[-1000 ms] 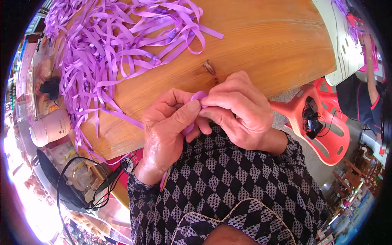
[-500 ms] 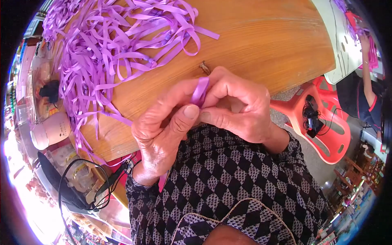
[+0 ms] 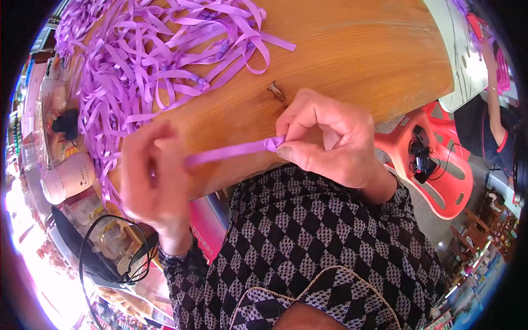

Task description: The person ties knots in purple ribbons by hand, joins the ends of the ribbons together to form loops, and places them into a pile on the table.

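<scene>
A strip of purple ribbon (image 3: 231, 154) runs nearly straight between my two hands, over the near edge of the wooden table. At its right end is a small knot or fold (image 3: 272, 144), pinched between the thumb and forefinger of my right hand (image 3: 335, 140). The ribbon's other end goes into my left hand (image 3: 157, 179), which is blurred but looks curled closed around it. Beyond my left hand, a large tangled heap of purple ribbons (image 3: 137, 71), several of them knotted, covers the table's left side and hangs over its edge.
On the wooden table (image 3: 357, 49) lies a small brown object (image 3: 276, 91). A pale cup (image 3: 69, 177) and a black cable (image 3: 82, 264) are at left. To the right, a red plastic stool (image 3: 448, 187) carries a black corded device (image 3: 421, 157); another person's arm (image 3: 493, 104) shows beyond.
My left hand has moved away to the left, drawing the ribbon out straight. The small loop between my hands has become a knot or fold at my right fingertips, and that hand has shifted slightly right.
</scene>
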A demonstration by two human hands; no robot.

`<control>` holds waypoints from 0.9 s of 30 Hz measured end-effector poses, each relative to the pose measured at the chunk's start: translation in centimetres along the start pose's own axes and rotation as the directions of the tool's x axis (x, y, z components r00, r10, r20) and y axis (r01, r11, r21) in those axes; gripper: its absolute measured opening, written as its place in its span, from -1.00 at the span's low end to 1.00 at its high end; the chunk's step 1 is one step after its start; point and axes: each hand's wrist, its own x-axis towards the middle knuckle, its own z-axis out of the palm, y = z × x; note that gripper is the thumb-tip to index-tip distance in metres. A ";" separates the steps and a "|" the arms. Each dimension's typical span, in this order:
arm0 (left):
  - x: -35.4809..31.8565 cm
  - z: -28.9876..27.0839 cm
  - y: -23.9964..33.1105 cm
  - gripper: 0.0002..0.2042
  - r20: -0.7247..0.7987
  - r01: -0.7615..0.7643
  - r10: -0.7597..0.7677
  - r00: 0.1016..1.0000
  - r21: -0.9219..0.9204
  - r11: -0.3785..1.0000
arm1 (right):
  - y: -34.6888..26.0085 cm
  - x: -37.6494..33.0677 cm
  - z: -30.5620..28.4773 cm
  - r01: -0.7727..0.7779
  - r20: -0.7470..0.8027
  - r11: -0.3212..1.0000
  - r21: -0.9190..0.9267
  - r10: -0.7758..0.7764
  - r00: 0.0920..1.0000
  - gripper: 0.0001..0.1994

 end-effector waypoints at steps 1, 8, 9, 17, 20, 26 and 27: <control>0.1 0.1 -0.4 -0.78 0.146 -0.253 0.219 0.965 0.295 0.921 | 0.1 0.2 0.0 -0.001 -0.001 1.000 0.000 0.001 1.000 -0.89; -0.1 2.2 1.2 -0.72 0.567 0.111 0.019 0.824 -0.194 0.975 | 0.2 1.2 0.8 0.320 0.103 0.886 -0.335 -0.303 0.947 -0.81; -0.4 2.2 1.6 -0.72 0.593 0.395 -0.171 0.787 -0.270 0.878 | 0.0 1.2 0.7 0.336 0.106 0.864 -0.374 -0.320 0.941 -0.80; -0.3 2.4 0.9 -0.87 0.601 0.282 -0.139 0.787 -0.149 0.948 | 0.2 1.4 0.2 0.367 0.097 0.786 -0.498 -0.370 0.924 -0.80; -0.3 2.5 1.3 -0.90 0.586 0.319 -0.163 0.794 -0.173 0.932 | 0.2 1.5 0.2 0.384 0.103 0.781 -0.493 -0.386 0.917 -0.80; -0.7 2.7 1.4 -0.86 0.591 0.644 -0.408 0.697 -0.263 0.719 | -0.1 1.6 -0.2 0.390 0.106 0.770 -0.505 -0.393 0.913 -0.81; -0.7 2.8 1.3 -0.85 0.591 0.661 -0.423 0.687 -0.265 0.702 | 0.0 1.6 -0.1 0.383 0.098 0.779 -0.497 -0.387 0.917 -0.81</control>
